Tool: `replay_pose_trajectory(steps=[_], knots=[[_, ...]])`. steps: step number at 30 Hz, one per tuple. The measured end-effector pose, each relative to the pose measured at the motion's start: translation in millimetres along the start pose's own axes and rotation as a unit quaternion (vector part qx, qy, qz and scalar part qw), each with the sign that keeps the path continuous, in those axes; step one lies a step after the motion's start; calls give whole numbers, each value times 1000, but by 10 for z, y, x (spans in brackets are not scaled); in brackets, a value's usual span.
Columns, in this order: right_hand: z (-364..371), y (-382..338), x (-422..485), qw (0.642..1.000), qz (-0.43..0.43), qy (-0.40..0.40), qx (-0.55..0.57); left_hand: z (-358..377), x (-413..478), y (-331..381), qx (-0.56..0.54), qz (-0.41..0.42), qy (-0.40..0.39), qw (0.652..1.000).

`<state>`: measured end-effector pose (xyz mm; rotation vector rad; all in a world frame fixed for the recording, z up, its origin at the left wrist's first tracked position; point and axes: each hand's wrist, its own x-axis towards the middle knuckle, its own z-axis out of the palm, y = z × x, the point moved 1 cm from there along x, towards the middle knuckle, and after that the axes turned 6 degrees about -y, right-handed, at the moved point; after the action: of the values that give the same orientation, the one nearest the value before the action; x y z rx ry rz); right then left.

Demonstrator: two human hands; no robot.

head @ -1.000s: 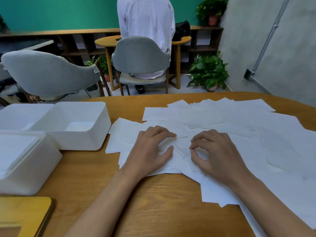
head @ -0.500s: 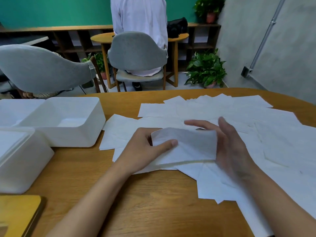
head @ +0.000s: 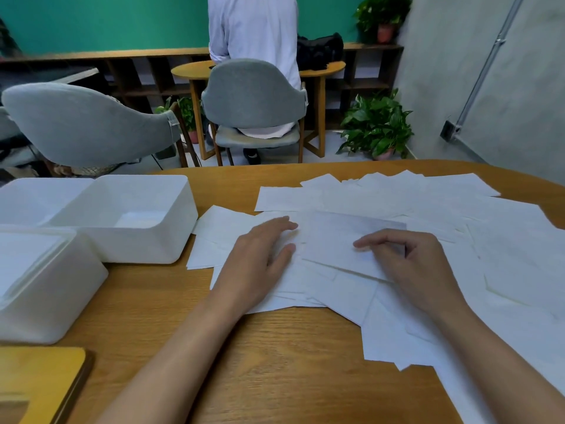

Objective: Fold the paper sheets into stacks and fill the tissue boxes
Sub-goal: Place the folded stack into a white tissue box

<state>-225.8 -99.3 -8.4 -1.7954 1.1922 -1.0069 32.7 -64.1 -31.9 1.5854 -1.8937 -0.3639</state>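
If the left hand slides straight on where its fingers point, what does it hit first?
Probably just more loose paper sheets lying flat ahead; the left hand might brush the corner of the sheet the right hand pinches.

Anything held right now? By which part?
Right hand pinches the top paper sheet near its right edge; left hand rests flat on the paper pile, holding nothing.

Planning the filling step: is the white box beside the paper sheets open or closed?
Open: the white box has no lid on it, and its inner walls and floor show.
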Motion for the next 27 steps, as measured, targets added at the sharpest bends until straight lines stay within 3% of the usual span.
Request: replay_pose_trajectory(steps=[3, 10, 18, 24, 27], knots=[[-2, 3, 5, 999, 6, 30, 17, 1, 23, 11, 29, -17, -7, 999], [20, 15, 4, 999, -21, 48, 4, 1, 121, 20, 4, -28, 59, 998], [-4, -39, -1, 996, -55, 65, -38, -18, 37, 88, 74, 93, 128, 985], [12, -48, -32, 995, -77, -13, -56, -138, -98, 289, 11, 111, 94, 989], [5, -70, -33, 997, -73, -9, -35, -199, -96, 344, -20, 101, 71, 992]])
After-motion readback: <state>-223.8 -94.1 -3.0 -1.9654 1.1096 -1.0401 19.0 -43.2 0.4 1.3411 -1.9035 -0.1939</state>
